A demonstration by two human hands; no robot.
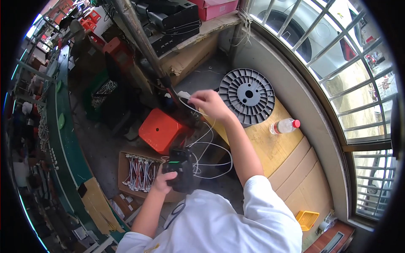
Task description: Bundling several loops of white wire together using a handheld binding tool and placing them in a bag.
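My left hand [165, 179] has its grip wrapped tight around a black device [181, 168], held close to my chest above a box of red and white cable bundles [141, 172]. My right hand [209, 104] reaches out over the edge of the surface [270, 147], its grip pinching a white wire [206, 145] that loops slack down to the device. The wire looks light, limp and thin, likely to slide through loose fingers, so I'd take it close to its end. The device seems rigid and fairly heavy; its sides suit a full palm. A grey spool [249, 95] and a bottle [284, 125] lie nearby.
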